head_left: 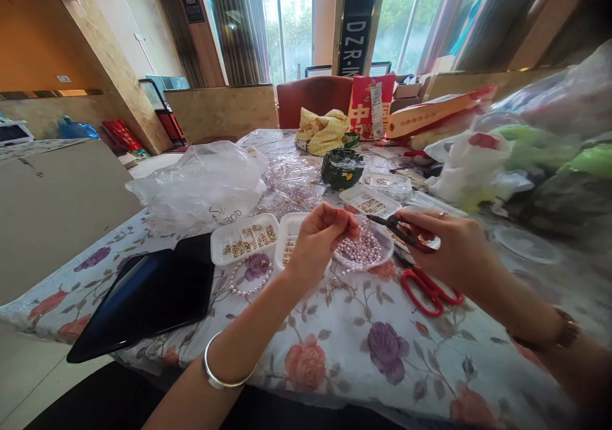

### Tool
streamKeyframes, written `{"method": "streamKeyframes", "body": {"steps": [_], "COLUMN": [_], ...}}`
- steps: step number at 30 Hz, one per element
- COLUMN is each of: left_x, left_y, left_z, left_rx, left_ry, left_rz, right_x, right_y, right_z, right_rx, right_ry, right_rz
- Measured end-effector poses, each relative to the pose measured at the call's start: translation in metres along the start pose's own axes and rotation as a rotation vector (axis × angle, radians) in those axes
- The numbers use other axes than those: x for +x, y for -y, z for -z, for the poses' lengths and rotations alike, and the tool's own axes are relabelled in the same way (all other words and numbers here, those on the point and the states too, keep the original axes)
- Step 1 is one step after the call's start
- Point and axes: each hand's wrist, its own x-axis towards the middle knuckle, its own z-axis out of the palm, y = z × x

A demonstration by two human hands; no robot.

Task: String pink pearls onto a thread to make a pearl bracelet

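Left hand: Thumb and fingertips of the left hand (316, 237) close in a tight pinch above the near edge of a bowl (389, 256) of pink beads (361, 246); whatever they may grip is too small to make out.

Right hand: The fingers of the right hand (447, 244) wrap the handles of dark-tipped pliers (399, 229), whose nose points toward the pinched fingertips of the other hand.

Wrists: A silver bangle (210, 369) circles the left, a brown band (567, 331) the right.

Beads: The pink ones fill the bowl at the middle of the table (344, 318), which wears a floral cover; gold ones sit in a divided box (220, 251) to the left. A second box (283, 226) stands partly hidden behind the left hand, and a third (351, 195) lies beyond the bowl.

Bead loop: A ring of pale beads (232, 283) rests on the cover in front of the left box.

Scissors: A red-handled pair (433, 299) lies below the right hand.

Tablet: A black slab (153, 289) reaches over the table's near left edge.

Beyond: White plastic bags (205, 181), a dark green basket (342, 170), a yellow cloth (325, 130) and a red bag (364, 108) line the far side.
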Motion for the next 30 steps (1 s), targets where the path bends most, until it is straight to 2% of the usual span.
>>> {"method": "streamKeyframes", "body": {"steps": [8, 21, 26, 30], "left_x": [-0.0001, -0.0034, -0.0046, -0.0061], "left_y": [-0.0002, -0.0008, 0.0008, 0.0005], "left_z": [-0.0001, -0.0019, -0.0051, -0.0059], "left_rx": [0.014, 0.046, 0.070, 0.087], "left_ry": [0.009, 0.171, 0.141, 0.162], "left_rz": [0.007, 0.118, 0.165, 0.171], "right_x": [-0.0016, -0.0050, -0.0057, -0.0062], "right_y": [-0.0042, -0.0070, -0.0018, -0.0023], "right_z": [0.0002, -0.0012, 0.0009, -0.0006], "right_rx": [-0.034, -0.354, -0.330, -0.323], "right_ry": [0.029, -0.133, -0.065, -0.081], "right_rz": [0.005, 0.074, 0.102, 0.113]}}
